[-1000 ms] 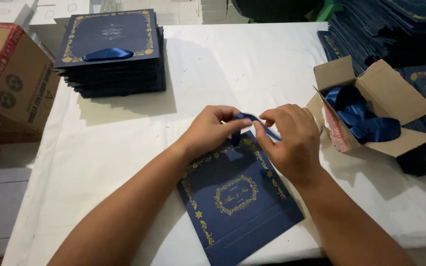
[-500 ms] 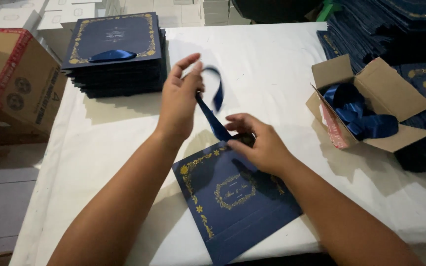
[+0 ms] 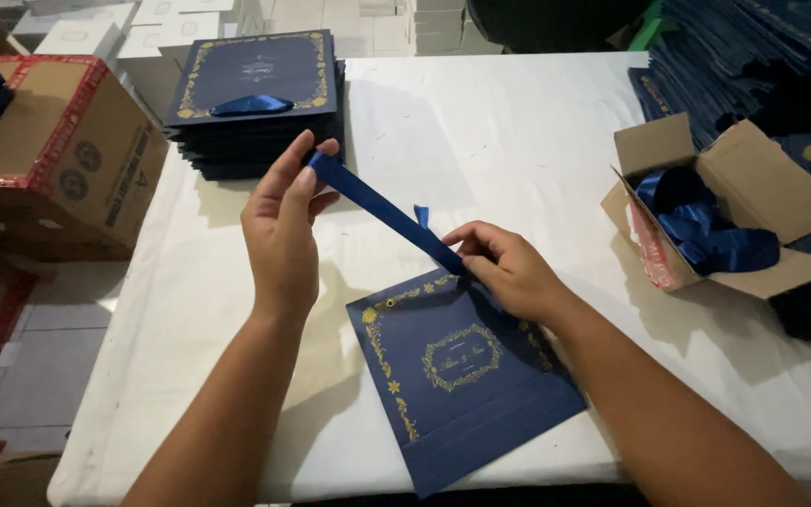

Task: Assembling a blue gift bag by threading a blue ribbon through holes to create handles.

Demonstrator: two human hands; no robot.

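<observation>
A person's two bare hands stretch a navy satin ribbon (image 3: pixel 382 211) taut above a white-covered table (image 3: pixel 518 122), seen from a head-worn camera. The left hand (image 3: pixel 283 230), raised over the table's left half, has its fingers closed around the upper end of the ribbon, pinching it between thumb and fingertips. The right hand (image 3: pixel 509 268) grips the lower end, fingers curled tight where the ribbon meets the top edge of a dark blue bag with gold floral borders (image 3: pixel 466 376); a short tail of ribbon sticks up just beside that grip. The bag lies flat and slightly turned near the table's front edge, a small eyelet showing at its upper left corner. At the back left corner of the table sits a stack of matching blue bags (image 3: pixel 255 94), the top one bearing a ribbon bow. Toward the right edge, an open cardboard box (image 3: pixel 762 202) holds a loose heap of the same blue ribbon. A larger brown carton (image 3: pixel 58 160) stands off the table's left side.
</observation>
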